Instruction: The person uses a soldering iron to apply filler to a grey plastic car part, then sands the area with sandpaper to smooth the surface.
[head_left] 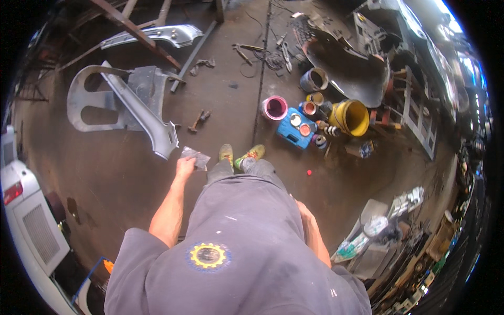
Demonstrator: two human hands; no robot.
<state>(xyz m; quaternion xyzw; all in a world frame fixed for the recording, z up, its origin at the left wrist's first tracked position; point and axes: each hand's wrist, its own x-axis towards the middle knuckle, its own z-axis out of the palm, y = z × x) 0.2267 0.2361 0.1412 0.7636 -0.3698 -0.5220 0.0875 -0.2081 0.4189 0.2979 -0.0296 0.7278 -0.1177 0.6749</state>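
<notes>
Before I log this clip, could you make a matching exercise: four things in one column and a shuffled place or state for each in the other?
Column one
1. Grey sheet
2. Yellow bucket
3. Blue case
4. Silver panel

Column two
A. Bearing two round items on top
B. Farthest left of the four
C. Held in the left hand
D. Farthest right of the four

Right pairs: 1-C, 2-D, 3-A, 4-B

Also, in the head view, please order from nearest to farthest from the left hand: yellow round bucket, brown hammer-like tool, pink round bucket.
1. Brown hammer-like tool, just ahead.
2. Pink round bucket, to the right.
3. Yellow round bucket, farther right.
</notes>
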